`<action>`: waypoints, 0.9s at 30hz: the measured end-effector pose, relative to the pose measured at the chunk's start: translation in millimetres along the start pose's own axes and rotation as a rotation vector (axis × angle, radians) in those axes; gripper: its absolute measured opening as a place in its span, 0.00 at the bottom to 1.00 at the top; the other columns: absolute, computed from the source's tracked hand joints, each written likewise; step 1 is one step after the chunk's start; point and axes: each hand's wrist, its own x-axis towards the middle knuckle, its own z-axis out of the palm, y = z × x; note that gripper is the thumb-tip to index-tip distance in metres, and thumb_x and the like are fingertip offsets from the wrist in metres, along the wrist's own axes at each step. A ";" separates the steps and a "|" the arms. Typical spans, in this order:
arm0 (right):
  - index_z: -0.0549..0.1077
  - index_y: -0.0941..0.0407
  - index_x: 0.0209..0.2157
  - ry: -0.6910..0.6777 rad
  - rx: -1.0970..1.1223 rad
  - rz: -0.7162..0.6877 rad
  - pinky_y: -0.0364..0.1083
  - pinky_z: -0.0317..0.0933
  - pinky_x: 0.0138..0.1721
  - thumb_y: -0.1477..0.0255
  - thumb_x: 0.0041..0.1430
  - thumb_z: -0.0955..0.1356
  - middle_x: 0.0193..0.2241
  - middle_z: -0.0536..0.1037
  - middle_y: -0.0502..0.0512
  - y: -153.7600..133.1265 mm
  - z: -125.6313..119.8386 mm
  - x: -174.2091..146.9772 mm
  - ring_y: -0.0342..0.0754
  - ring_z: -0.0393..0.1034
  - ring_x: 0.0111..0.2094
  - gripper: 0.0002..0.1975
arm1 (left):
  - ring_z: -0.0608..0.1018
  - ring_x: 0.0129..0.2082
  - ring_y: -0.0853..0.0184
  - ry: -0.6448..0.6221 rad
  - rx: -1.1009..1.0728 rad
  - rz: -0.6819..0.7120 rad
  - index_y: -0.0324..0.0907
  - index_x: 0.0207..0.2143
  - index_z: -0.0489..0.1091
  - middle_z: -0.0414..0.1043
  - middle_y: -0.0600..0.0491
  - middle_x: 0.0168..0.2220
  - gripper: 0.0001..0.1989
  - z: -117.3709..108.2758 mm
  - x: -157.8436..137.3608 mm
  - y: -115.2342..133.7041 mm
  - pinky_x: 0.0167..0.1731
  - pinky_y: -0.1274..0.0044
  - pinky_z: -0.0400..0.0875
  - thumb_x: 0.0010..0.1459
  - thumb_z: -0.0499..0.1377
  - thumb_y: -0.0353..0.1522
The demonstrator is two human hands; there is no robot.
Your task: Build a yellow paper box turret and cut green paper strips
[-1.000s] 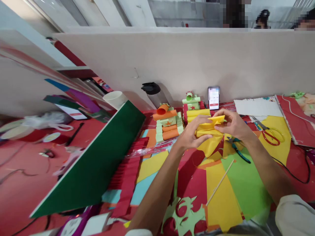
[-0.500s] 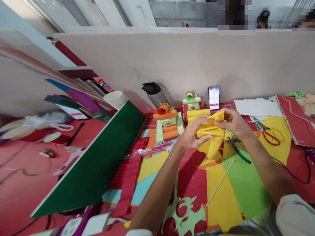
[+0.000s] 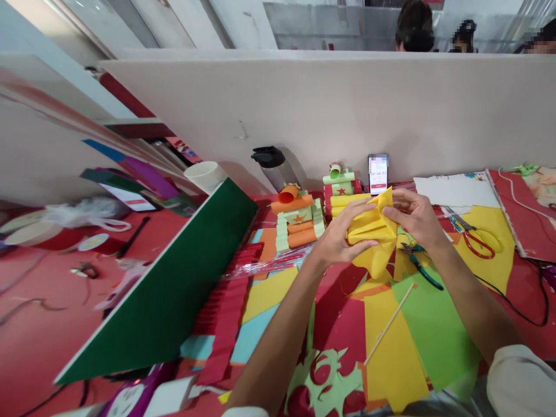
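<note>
A folded piece of yellow paper (image 3: 374,229) is held up above the table between both hands. My left hand (image 3: 343,234) is closed round its left side, thumb below and fingers above. At its upper right edge, my right hand (image 3: 410,214) pinches the paper between thumb and fingers. A loose flap hangs beneath the folds. Just behind stands a paper model (image 3: 341,190) of red, green and yellow rolls, partly covered by my left hand. An orange and green paper model (image 3: 299,217) sits to its left. Wire cutters (image 3: 420,266) lie below my right hand.
A dark green board (image 3: 165,289) leans at left. Scissors (image 3: 478,237) lie on yellow paper at right. A thin wooden stick (image 3: 390,324) and cut green scraps (image 3: 328,376) are in front. A phone (image 3: 377,174) and a bottle (image 3: 275,165) stand by the white partition (image 3: 325,110).
My right fingers have shifted slightly along the upper edge of the yellow paper, and its top corner has tilted a little leftward and up. My left hand keeps its hold.
</note>
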 end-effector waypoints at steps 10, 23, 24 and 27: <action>0.80 0.53 0.30 0.050 0.054 -0.001 0.44 0.71 0.33 0.54 0.47 0.81 0.27 0.79 0.50 1.4 3.9 1.5 0.44 0.73 0.30 0.18 | 0.74 0.64 0.49 -0.044 0.068 -0.020 0.49 0.70 0.58 0.68 0.40 0.66 0.40 0.1 -1.5 0.1 0.60 0.57 0.74 0.62 0.67 0.47; 0.77 0.52 0.34 0.078 0.061 -0.026 0.44 0.70 0.34 0.56 0.45 0.82 0.29 0.77 0.47 12.5 5.4 2.3 0.44 0.72 0.31 0.21 | 0.70 0.68 0.48 -0.048 -0.014 0.075 0.53 0.75 0.49 0.62 0.39 0.71 0.45 5.6 2.2 0.0 0.62 0.53 0.72 0.63 0.67 0.44; 0.77 0.52 0.35 0.085 0.048 -0.037 0.43 0.69 0.32 0.56 0.44 0.83 0.28 0.77 0.47 12.0 5.4 2.4 0.43 0.71 0.30 0.22 | 0.70 0.68 0.48 -0.048 -0.003 0.080 0.53 0.75 0.49 0.62 0.40 0.71 0.44 6.2 1.7 -0.3 0.62 0.53 0.72 0.64 0.67 0.44; 0.77 0.52 0.37 0.101 0.040 -0.064 0.41 0.67 0.30 0.58 0.43 0.83 0.26 0.77 0.45 12.2 4.1 3.4 0.42 0.70 0.28 0.23 | 0.71 0.67 0.49 -0.048 0.022 0.062 0.53 0.75 0.49 0.66 0.41 0.69 0.44 7.5 0.1 -0.3 0.63 0.54 0.72 0.64 0.66 0.45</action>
